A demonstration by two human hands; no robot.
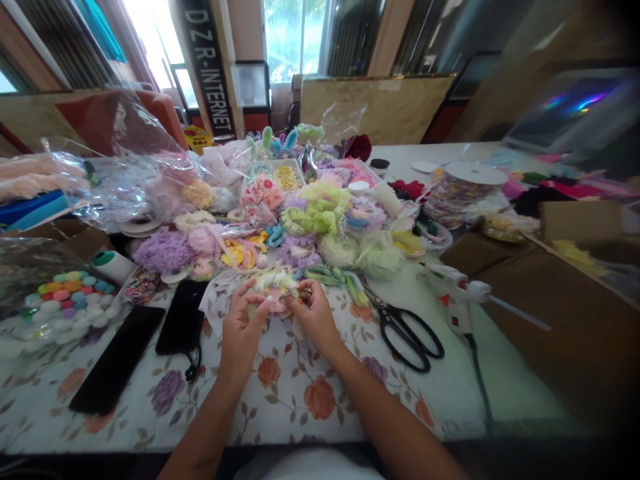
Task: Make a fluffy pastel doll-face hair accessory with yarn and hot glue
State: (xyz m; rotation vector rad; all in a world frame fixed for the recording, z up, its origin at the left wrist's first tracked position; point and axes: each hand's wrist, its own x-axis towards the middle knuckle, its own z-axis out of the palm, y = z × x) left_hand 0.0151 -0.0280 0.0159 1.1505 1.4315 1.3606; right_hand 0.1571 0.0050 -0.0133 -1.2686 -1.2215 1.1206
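Between both hands, just above the flowered tablecloth (pixel 295 373), is a small doll head (pixel 277 301) with a pink face and pale yellow-green fluffy trim. My left hand (pixel 246 312) grips its left side, thumb on the face. My right hand (pixel 311 308) pinches the right side with thumb and fingers. The fingers cover part of the face. Behind the hands lies a similar doll face (pixel 203 268) under pink and purple fluff. Green fuzzy strips (pixel 340 279) rest just right of the right hand.
Black scissors (pixel 407 333) and a glue gun (pixel 460 300) with a cord lie on the right, beside a cardboard box (pixel 550 300). Two black phones (pixel 117 360) and a bag of pompoms (pixel 67 300) are on the left. Yarn and trims (pixel 320 213) pile up behind.
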